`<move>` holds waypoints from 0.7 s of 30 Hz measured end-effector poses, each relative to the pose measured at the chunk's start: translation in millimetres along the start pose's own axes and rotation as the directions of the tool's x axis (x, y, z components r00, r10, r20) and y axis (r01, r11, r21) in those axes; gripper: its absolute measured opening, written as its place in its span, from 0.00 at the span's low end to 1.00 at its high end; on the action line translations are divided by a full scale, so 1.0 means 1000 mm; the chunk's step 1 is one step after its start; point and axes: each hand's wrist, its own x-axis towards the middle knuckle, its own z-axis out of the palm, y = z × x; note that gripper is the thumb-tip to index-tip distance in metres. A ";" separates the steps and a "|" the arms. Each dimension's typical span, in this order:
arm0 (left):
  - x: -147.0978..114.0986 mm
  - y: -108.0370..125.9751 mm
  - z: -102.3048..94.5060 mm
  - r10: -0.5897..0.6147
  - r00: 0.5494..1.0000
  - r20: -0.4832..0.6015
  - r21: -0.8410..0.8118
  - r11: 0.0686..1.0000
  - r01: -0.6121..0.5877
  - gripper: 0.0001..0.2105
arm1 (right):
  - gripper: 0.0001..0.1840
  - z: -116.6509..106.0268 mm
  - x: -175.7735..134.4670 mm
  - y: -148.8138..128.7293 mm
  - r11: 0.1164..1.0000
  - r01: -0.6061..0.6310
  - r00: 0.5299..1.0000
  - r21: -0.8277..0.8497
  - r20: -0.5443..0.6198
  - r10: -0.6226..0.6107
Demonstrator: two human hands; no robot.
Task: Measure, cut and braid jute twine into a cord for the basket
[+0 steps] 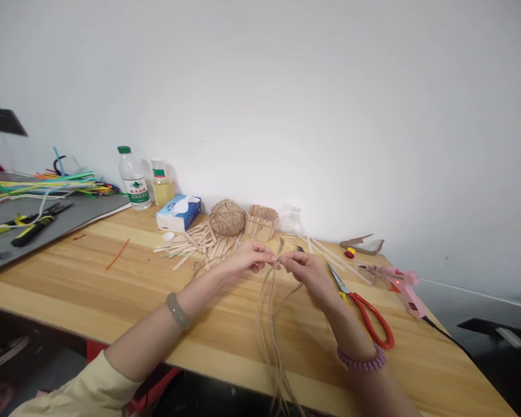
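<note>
Both hands meet over the middle of the wooden table, pinching strands of jute twine (272,324). My left hand (254,256) is closed on the twine from the left, and my right hand (306,269) grips it from the right, fingertips almost touching. A short braided piece (281,246) sticks up above the fingers. Below them the loose strands hang down past the table's front edge. Behind the hands stand a ball of twine (227,218) and a small basket of wooden sticks (261,222). Red-handled scissors (373,321) lie beside my right forearm.
Loose craft sticks (195,240) lie left of the hands, near a tissue box (179,213), a water bottle (134,179) and a bottle of yellow liquid (162,184). A pink glue gun (403,284) rests at the right edge. Pliers (35,226) and pipe cleaners (69,184) lie far left.
</note>
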 end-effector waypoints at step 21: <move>0.004 -0.005 -0.004 -0.029 0.996 0.083 -0.058 0.998 0.034 0.12 | 0.12 0.004 0.001 -0.001 0.999 0.031 0.995 -0.010 -0.092 -0.032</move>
